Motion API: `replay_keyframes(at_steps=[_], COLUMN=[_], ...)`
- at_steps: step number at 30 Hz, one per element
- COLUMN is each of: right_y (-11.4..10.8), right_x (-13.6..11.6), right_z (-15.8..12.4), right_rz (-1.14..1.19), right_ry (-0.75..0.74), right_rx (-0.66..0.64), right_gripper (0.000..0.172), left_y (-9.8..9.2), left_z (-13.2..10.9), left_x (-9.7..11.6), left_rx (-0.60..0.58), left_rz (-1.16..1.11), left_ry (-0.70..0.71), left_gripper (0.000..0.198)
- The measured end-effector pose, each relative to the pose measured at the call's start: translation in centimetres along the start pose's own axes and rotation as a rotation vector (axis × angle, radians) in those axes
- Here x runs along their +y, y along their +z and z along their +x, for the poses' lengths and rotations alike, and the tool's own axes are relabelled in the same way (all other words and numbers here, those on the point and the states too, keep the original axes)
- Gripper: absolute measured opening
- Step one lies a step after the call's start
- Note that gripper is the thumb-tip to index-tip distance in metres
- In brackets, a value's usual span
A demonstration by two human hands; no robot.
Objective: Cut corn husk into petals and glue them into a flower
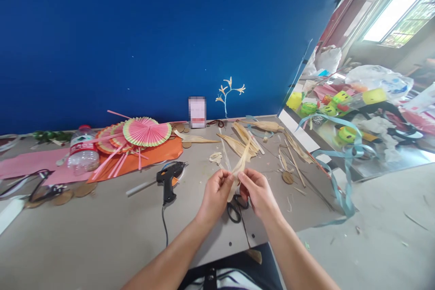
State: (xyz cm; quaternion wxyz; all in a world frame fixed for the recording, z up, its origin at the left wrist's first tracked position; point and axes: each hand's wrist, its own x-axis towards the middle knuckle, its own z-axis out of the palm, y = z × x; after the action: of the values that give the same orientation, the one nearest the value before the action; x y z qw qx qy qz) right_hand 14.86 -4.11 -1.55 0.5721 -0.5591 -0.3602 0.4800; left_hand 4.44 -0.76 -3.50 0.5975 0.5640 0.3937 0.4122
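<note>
A pale strip of dried corn husk is pinched between my two hands above the table's front part. My left hand grips it from the left with thumb and fingers together. From the other side my right hand pinches the same piece. Black-handled scissors lie beneath the hands, their blades hidden. More dried husks are spread just beyond, near a small coil of pale strip. A black glue gun with a glue stick in its rear rests to the left.
Pink paper fans lie on orange paper beside a plastic bottle at the left. A blue stem with husk flowers stands against the blue partition. Light-blue ribbon hangs over the right edge, near a cluttered side table.
</note>
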Motion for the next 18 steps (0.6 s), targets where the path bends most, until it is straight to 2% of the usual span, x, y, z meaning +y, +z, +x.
replay_keyframes(at_steps=[6,13,18], right_y=[0.3,-0.5,-0.7], right_x=[0.0,0.7,0.9], right_z=[0.5,1.7,2.1], right_rz=[0.085,0.211,0.262], right_ry=[-0.006,0.024,0.063], right_rx=[0.012,0.051,0.054], right_gripper=[0.031,0.033,0.034], left_y=[-0.3,-1.1,-1.4], left_z=[-0.3,-0.4,-0.7], left_x=[0.1,-0.2,-0.5], left_rx=[-0.026,-0.212,-0.242], left_rz=[0.045,-0.01,-0.033], left_ry=[0.022,-0.092,-0.126], left_gripper=[0.029,0.026,0.025])
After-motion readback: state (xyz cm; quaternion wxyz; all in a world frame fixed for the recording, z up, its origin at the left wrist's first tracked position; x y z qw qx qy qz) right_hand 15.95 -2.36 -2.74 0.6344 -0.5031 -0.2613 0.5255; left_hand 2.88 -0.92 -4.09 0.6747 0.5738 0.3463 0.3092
